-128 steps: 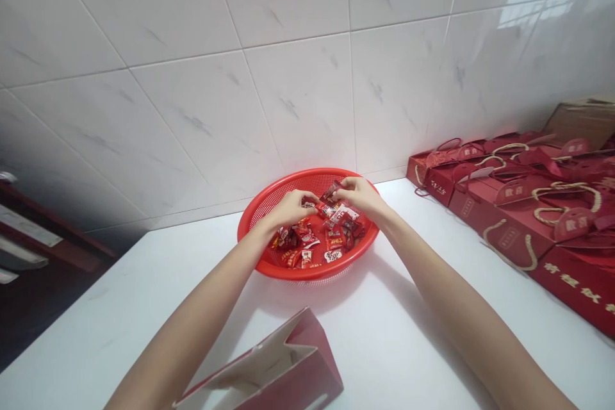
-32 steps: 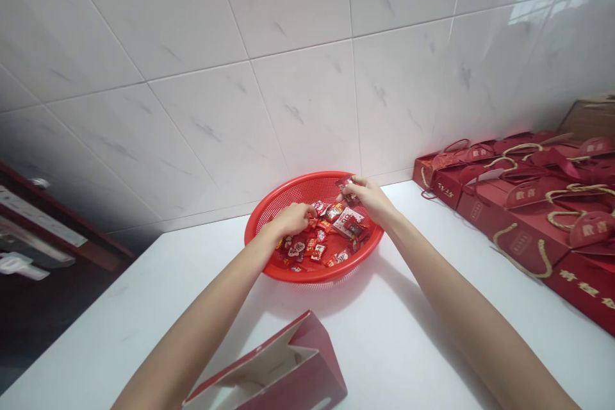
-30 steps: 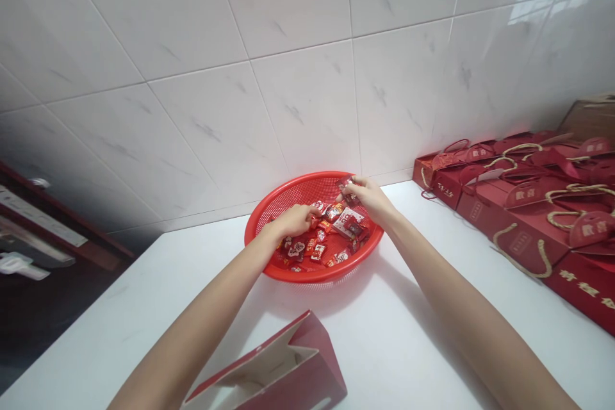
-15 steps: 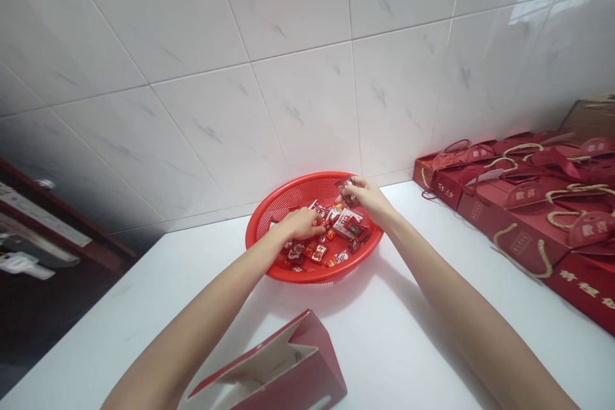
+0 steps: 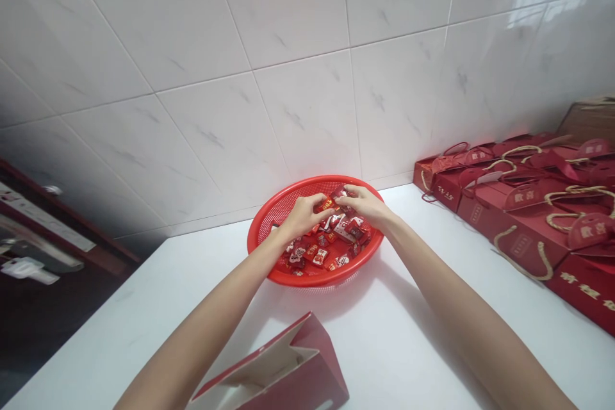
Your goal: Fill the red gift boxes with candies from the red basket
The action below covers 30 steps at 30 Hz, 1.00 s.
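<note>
Both hands are over a red plastic colander basket (image 5: 262,214) of small wrapped candies (image 5: 319,256), mostly red and white. My left hand (image 5: 302,216) has a red candy packet (image 5: 325,205) with yellow lettering between thumb and fingers. Close beside it, my right hand (image 5: 366,206) pinches a darker red wrapped candy (image 5: 340,193). The two packets nearly meet above the basket's far part; whether they touch I cannot tell. Nearer to me stands a red paper gift box (image 5: 300,375) with its top open and a pale inside, partly behind my left forearm.
Several red gift boxes (image 5: 509,205) with rope handles are packed together on the right of the white table (image 5: 408,346). A tiled wall (image 5: 307,115) rises behind the basket. Beyond the table's left edge lies a dark shelf area (image 5: 48,250).
My left hand has risen from the candies with a red packet and moved towards the right hand. My right hand has come slightly down and left, still with its candy.
</note>
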Available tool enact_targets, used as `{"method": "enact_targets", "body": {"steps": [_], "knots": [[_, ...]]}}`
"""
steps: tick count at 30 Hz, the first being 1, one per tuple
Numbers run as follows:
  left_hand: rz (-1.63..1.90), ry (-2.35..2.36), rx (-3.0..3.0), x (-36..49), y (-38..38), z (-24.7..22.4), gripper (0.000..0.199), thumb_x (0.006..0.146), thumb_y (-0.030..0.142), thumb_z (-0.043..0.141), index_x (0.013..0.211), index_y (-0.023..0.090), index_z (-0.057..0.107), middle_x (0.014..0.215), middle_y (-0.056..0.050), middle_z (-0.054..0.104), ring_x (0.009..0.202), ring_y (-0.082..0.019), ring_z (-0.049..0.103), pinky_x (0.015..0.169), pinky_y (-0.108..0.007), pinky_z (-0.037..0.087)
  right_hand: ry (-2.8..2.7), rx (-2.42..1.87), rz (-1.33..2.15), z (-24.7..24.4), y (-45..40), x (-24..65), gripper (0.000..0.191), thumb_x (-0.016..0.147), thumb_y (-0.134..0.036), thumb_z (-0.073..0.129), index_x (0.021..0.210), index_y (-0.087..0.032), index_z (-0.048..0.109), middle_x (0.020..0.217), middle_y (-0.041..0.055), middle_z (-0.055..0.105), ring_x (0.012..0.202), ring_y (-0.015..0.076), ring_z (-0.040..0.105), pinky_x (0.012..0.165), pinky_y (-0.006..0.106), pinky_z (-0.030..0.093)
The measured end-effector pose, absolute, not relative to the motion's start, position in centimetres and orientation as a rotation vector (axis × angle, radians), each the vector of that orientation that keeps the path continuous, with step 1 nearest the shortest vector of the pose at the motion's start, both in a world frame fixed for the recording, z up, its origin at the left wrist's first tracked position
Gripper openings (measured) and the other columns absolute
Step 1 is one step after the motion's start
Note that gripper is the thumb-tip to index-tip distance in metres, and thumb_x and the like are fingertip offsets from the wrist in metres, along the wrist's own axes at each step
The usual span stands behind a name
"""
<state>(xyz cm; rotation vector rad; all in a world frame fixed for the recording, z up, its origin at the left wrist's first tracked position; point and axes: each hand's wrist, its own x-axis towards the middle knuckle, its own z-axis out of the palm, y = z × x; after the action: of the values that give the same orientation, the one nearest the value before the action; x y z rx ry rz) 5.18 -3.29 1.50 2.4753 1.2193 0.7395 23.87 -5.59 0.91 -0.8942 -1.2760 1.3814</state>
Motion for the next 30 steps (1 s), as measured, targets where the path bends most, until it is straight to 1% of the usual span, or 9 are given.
{"method": "enact_targets", "body": {"steps": [4, 9, 12, 14, 17, 19, 25, 28, 30], "knots": [[0.785, 1.208, 2.419, 5.2, -3.4, 1.6, 0.037, 0.086, 0.054, 0.060, 0.078, 0.018, 0.059, 0.071, 0.003, 0.055, 0.068, -0.013, 0.048, 0.064, -0.024, 0.036, -1.269, -0.847, 1.386, 0.8, -5.5, 23.9, 0.016, 0.068, -0.019, 0.076, 0.075, -0.017, 0.062, 0.073, -0.0002, 0.064, 0.067, 0.0146, 0.064, 0.056, 0.024, 0.053], [0.797, 1.189, 2.373, 5.2, -3.4, 1.5, 0.051, 0.079, 0.064, 0.064, 0.063, 0.018, 0.047, 0.062, 0.005, 0.042, 0.061, -0.011, 0.038, 0.058, -0.024, 0.029, -1.376, -0.844, 1.433, 0.5, -5.2, 24.0, 0.016, 0.070, -0.019, 0.075, 0.065, -0.015, 0.061, 0.061, -0.0005, 0.064, 0.060, 0.0124, 0.062, 0.060, 0.024, 0.055], [0.726, 1.195, 2.356, 5.1, -3.4, 1.4, 0.054, 0.078, 0.065, 0.063, 0.059, 0.018, 0.045, 0.058, 0.005, 0.039, 0.058, -0.011, 0.036, 0.056, -0.024, 0.027, -1.328, -0.875, 1.397, 0.5, -5.2, 23.9, 0.012, 0.073, -0.014, 0.072, 0.067, -0.016, 0.061, 0.059, -0.0024, 0.062, 0.056, 0.0119, 0.061, 0.057, 0.024, 0.054], [0.666, 1.197, 2.320, 5.0, -3.4, 1.5, 0.052, 0.081, 0.065, 0.060, 0.061, 0.018, 0.049, 0.059, 0.004, 0.043, 0.058, -0.012, 0.041, 0.056, -0.024, 0.031, -1.236, -0.909, 1.352, 0.7, -5.3, 23.7, 0.011, 0.074, -0.010, 0.069, 0.072, -0.016, 0.061, 0.062, -0.0031, 0.062, 0.057, 0.0121, 0.063, 0.055, 0.023, 0.053], [0.607, 1.260, 2.258, 4.5, -3.2, 1.6, 0.050, 0.090, 0.062, 0.041, 0.070, 0.019, 0.055, 0.068, 0.000, 0.058, 0.065, -0.016, 0.055, 0.061, -0.026, 0.041, -1.136, -0.974, 1.300, 1.0, -5.5, 23.5, 0.013, 0.075, -0.005, 0.067, 0.075, -0.016, 0.060, 0.066, -0.0009, 0.066, 0.062, 0.0131, 0.066, 0.055, 0.022, 0.053], [0.569, 1.315, 2.253, 4.0, -2.9, 1.6, 0.048, 0.092, 0.057, 0.034, 0.073, 0.019, 0.057, 0.074, -0.003, 0.064, 0.070, -0.019, 0.060, 0.064, -0.027, 0.044, -1.140, -0.996, 1.293, 1.2, -5.5, 23.5, 0.013, 0.076, -0.004, 0.065, 0.075, -0.016, 0.059, 0.065, 0.0004, 0.067, 0.061, 0.0129, 0.066, 0.054, 0.021, 0.052], [0.182, 1.324, 2.357, 3.3, -2.2, 0.8, 0.019, 0.080, 0.035, 0.060, 0.084, 0.019, 0.070, 0.083, -0.002, 0.073, 0.079, -0.020, 0.067, 0.074, -0.026, 0.047, -1.174, -0.979, 1.269, 0.9, -5.4, 23.6, 0.014, 0.072, -0.005, 0.067, 0.073, -0.016, 0.059, 0.061, -0.0017, 0.064, 0.057, 0.0117, 0.063, 0.051, 0.020, 0.049], [0.023, 1.308, 2.419, 3.7, -2.5, 0.4, 0.024, 0.080, 0.037, 0.067, 0.097, 0.020, 0.073, 0.093, -0.004, 0.075, 0.088, -0.023, 0.068, 0.081, -0.028, 0.048, -1.182, -0.959, 1.276, 0.7, -5.2, 23.5, 0.014, 0.070, -0.006, 0.068, 0.073, -0.017, 0.059, 0.063, -0.0024, 0.063, 0.057, 0.0113, 0.063, 0.051, 0.020, 0.050], [-0.042, 1.314, 2.455, 4.3, -2.8, 0.2, 0.038, 0.076, 0.043, 0.074, 0.108, 0.021, 0.073, 0.106, -0.007, 0.073, 0.099, -0.028, 0.067, 0.086, -0.031, 0.048, -1.188, -0.953, 1.286, 0.7, -5.2, 23.5, 0.014, 0.070, -0.006, 0.068, 0.074, -0.017, 0.060, 0.064, -0.0023, 0.064, 0.057, 0.0114, 0.063, 0.051, 0.020, 0.050]]}}
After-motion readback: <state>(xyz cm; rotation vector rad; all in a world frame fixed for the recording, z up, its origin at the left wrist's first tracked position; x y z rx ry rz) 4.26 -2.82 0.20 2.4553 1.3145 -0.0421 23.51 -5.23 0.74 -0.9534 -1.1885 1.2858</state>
